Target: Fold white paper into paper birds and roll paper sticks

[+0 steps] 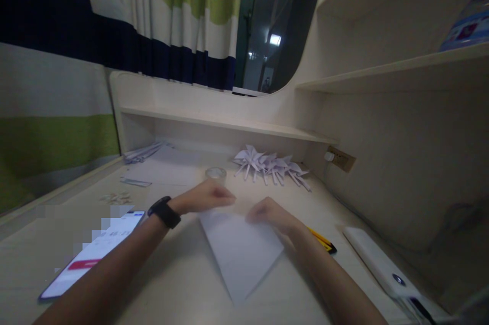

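A white sheet of paper [241, 253] lies folded into a triangle on the pale desk [179, 284], its point toward me. My left hand [208, 196], with a black watch on the wrist, rests flat on the paper's far left corner. My right hand [269, 214] presses on the far right edge of the same sheet. Both hands are blurred. Behind them lies a pile of folded white paper pinwheels [271, 164].
A lit phone [95, 251] lies at the left. A roll of clear tape [216, 173] stands behind my left hand. A yellow pencil [323, 241] and a white power bank [376, 259] lie at the right. Paper strips [143, 153] sit at the back left, under a shelf [225, 124].
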`<state>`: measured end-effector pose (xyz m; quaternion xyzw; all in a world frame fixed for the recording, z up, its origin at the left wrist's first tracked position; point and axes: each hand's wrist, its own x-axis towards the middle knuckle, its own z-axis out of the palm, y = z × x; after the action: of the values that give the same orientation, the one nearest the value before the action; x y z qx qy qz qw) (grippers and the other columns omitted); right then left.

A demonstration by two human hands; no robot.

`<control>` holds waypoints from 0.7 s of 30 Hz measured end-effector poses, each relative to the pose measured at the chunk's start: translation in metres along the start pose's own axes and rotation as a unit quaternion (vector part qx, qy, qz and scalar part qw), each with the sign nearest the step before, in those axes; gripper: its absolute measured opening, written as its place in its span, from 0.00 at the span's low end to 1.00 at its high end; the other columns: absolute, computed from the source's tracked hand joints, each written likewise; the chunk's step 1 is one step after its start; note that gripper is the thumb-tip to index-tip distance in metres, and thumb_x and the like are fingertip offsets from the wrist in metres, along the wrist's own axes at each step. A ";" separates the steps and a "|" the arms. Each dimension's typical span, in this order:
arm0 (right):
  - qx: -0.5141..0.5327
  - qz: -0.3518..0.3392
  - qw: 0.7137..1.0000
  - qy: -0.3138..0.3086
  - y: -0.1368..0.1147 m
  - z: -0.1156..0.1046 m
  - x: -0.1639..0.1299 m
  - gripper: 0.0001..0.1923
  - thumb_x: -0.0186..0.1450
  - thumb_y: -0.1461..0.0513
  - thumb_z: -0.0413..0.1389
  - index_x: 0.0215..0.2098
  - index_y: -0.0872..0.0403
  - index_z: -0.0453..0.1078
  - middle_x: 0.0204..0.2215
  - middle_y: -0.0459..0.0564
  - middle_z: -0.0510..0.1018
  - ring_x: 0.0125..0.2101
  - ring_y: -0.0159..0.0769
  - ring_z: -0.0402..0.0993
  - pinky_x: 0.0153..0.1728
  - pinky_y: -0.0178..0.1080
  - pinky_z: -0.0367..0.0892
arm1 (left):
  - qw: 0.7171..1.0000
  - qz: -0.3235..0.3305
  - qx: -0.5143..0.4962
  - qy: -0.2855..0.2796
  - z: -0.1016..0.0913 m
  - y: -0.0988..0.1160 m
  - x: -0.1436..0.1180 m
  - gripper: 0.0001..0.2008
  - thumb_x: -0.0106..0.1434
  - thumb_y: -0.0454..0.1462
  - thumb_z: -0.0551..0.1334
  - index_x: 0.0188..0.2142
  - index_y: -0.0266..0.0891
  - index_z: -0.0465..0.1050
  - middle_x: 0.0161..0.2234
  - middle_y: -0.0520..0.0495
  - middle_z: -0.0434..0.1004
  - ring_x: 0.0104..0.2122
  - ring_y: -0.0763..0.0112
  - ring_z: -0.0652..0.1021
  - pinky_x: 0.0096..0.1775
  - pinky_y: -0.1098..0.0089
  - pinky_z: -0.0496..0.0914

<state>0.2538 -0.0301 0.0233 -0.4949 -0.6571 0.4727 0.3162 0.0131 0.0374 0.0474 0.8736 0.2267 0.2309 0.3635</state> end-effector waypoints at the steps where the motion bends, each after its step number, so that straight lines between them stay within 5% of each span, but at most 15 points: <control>1: -0.009 0.004 1.000 0.002 0.001 0.002 0.001 0.13 0.46 0.56 0.66 0.21 0.60 0.77 0.16 0.46 0.73 0.19 0.27 0.61 0.22 0.32 0.55 | 0.999 0.009 0.025 -0.047 0.008 0.000 0.001 0.16 0.61 0.42 0.59 0.24 0.33 0.75 0.20 0.52 0.70 0.21 0.75 0.66 0.24 0.74 0.55; 6: -0.067 0.028 0.997 0.017 0.002 0.013 0.002 0.13 0.45 0.56 0.67 0.21 0.59 0.77 0.15 0.45 0.72 0.18 0.27 0.60 0.20 0.31 0.54 | 0.995 -0.016 0.046 -0.091 0.035 -0.008 0.005 0.12 0.57 0.38 0.60 0.25 0.32 0.76 0.19 0.52 0.71 0.20 0.76 0.66 0.24 0.75 0.56; 17: -0.184 -0.013 0.983 0.005 0.010 0.004 0.003 0.06 0.48 0.63 0.61 0.22 0.59 0.78 0.15 0.44 0.73 0.18 0.27 0.62 0.21 0.31 0.57 | 0.994 -0.036 0.032 -0.099 0.028 -0.024 0.002 0.11 0.56 0.40 0.62 0.28 0.32 0.78 0.24 0.48 0.78 0.24 0.72 0.72 0.28 0.75 0.63; 21: -0.196 -0.013 0.980 -0.043 0.012 -0.010 0.001 0.07 0.48 0.62 0.61 0.22 0.59 0.78 0.16 0.45 0.74 0.19 0.29 0.66 0.22 0.31 0.60 | 0.993 -0.043 0.041 -0.103 0.026 -0.028 0.001 0.11 0.56 0.40 0.62 0.27 0.33 0.78 0.25 0.47 0.79 0.24 0.72 0.73 0.28 0.75 0.63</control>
<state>0.2665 -0.0251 0.0158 -0.5177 -0.7563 0.3512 0.1913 0.0221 0.0419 0.0107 0.8965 0.2348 0.1146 0.3578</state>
